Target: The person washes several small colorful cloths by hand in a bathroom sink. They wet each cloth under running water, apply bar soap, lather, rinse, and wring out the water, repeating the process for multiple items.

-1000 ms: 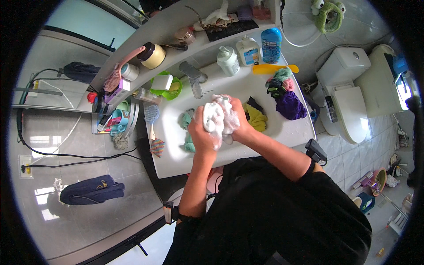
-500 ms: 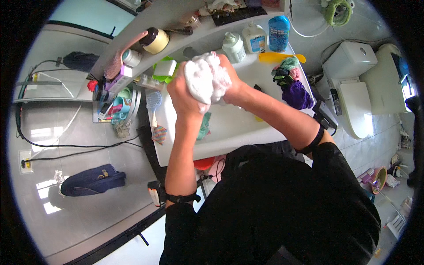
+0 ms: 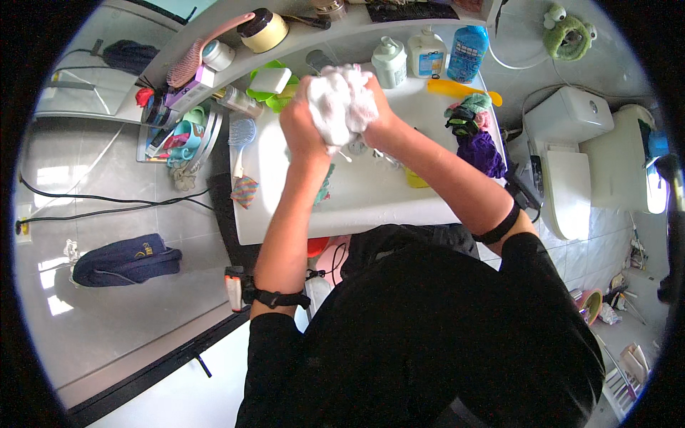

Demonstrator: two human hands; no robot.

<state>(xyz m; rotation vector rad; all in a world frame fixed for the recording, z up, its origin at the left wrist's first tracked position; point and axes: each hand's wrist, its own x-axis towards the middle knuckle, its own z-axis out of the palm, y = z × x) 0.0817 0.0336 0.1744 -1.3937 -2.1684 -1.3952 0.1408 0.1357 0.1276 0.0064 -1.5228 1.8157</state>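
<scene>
White cloth (image 3: 341,102) bunched btwn both hands, left hand (image 3: 303,121) & right hand (image 3: 379,118) clenched tight on it above sink (image 3: 371,196).

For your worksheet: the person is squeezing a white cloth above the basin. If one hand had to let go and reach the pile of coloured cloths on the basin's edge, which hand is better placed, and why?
Probably the right hand. Both hands grip the white cloth, but the pile of coloured cloths lies on the right hand's side of the basin. The left hand would have to cross over.

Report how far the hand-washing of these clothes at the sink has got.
In hand: both hands, left and right, squeeze a white sudsy cloth above the white sink. Left: a pile of coloured clothes sits on the sink's right side. Nothing visibly finished.
</scene>
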